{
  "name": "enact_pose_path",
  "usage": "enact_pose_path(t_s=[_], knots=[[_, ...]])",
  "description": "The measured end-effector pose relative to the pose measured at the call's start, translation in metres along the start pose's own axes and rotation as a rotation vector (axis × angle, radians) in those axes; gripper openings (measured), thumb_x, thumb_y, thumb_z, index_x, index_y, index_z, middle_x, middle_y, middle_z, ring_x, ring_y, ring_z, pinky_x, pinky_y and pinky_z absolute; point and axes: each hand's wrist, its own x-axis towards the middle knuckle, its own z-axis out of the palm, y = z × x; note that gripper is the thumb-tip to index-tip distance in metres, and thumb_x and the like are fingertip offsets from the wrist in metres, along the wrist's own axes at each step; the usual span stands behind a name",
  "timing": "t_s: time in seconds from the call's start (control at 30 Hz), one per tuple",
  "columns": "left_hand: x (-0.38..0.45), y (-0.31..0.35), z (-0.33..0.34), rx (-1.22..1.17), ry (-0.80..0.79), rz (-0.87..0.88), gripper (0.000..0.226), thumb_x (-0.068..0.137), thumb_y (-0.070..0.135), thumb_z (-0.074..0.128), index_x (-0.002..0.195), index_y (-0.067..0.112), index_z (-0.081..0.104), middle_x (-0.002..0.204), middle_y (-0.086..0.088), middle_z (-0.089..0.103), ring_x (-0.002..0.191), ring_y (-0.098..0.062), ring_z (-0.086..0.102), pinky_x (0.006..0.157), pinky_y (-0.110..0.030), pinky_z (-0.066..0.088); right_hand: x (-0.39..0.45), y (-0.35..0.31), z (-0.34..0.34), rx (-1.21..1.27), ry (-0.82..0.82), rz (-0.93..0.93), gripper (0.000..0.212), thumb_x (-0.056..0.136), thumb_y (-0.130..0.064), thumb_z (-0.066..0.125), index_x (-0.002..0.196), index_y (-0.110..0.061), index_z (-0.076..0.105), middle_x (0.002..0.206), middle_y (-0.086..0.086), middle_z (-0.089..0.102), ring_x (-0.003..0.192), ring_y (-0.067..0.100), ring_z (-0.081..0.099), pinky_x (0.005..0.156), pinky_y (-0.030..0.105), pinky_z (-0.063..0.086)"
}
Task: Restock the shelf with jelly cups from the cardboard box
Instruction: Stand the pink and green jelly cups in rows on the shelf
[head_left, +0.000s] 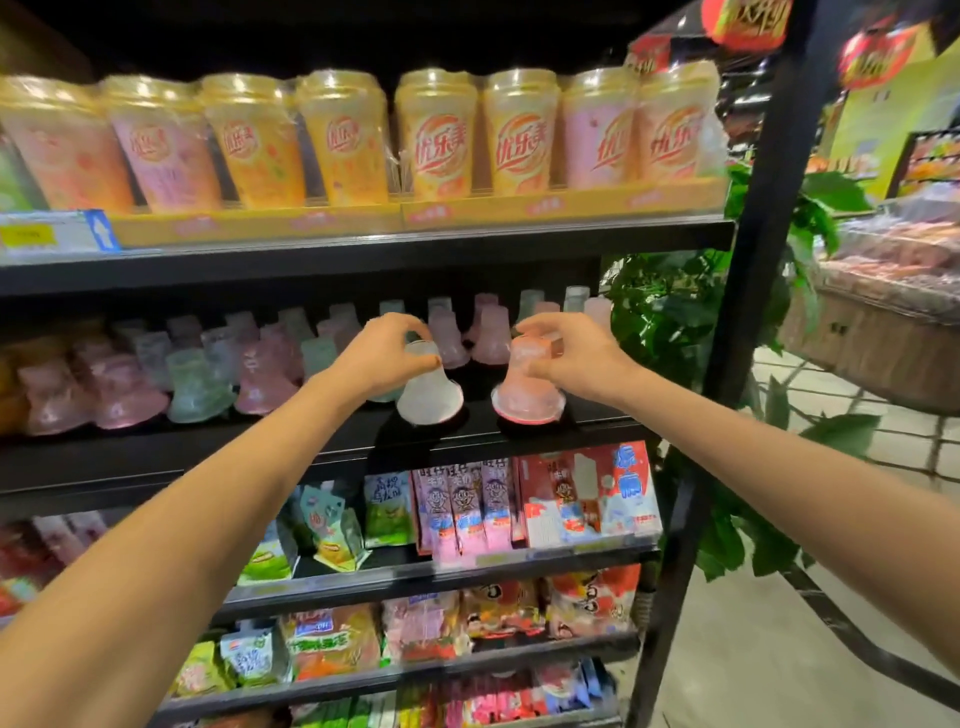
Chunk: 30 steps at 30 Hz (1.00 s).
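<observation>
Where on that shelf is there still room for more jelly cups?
Bare shelf shows right of the pink cup in the right hand, and along the front edge left of the white cup under the left hand. The back rows are crowded.

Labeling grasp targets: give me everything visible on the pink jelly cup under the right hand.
The pink jelly cup is a translucent plastic bell shape standing upside down, wide rim down, on the front edge of the dark middle shelf. The rim band looks a deeper red-pink and the body paler. The right hand has its grip on the narrow top, fingertips pinching it. It stands apart from the white jelly cup beside it. Motion blur hides any label.
</observation>
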Motion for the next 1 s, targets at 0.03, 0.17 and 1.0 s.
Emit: enact_pose_path(t_s=[0.03, 0.17, 1.0], knots=[[0.006, 0.0, 0.005, 0.006, -0.001, -0.012, 0.039, 0.083, 0.034, 0.072, 0.115, 0.013, 0.066, 0.112, -0.004, 0.063, 0.096, -0.018, 0.057, 0.073, -0.03, 0.043, 0.003, 0.003, 0.001, 0.001, 0.004, 0.012, 0.049, 0.082, -0.013, 0.074, 0.129, -0.02, 0.063, 0.127, -0.003, 0.064, 0.116, 0.013, 0.058, 0.098, 0.029, 0.049], [0.026, -0.002, 0.02, 0.02, -0.014, -0.06, 0.034, 0.082, 0.038, 0.07, 0.109, 0.019, 0.068, 0.101, -0.007, 0.068, 0.086, -0.022, 0.062, 0.068, -0.032, 0.048, 0.022, 0.017, 0.008, -0.028, -0.033, 0.05, 0.049, 0.082, -0.011, 0.072, 0.129, -0.018, 0.062, 0.129, -0.001, 0.062, 0.12, 0.014, 0.057, 0.099, 0.026, 0.046], [0.103, -0.001, 0.074, 0.256, -0.019, -0.253, 0.029, 0.091, 0.036, 0.058, 0.111, 0.016, 0.065, 0.112, -0.007, 0.067, 0.098, -0.025, 0.061, 0.076, -0.029, 0.041, 0.107, 0.106, 0.06, 0.019, -0.199, 0.182, 0.06, 0.055, -0.056, 0.072, 0.11, -0.034, 0.066, 0.105, -0.011, 0.068, 0.099, 0.011, 0.067, 0.08, 0.031, 0.06]])
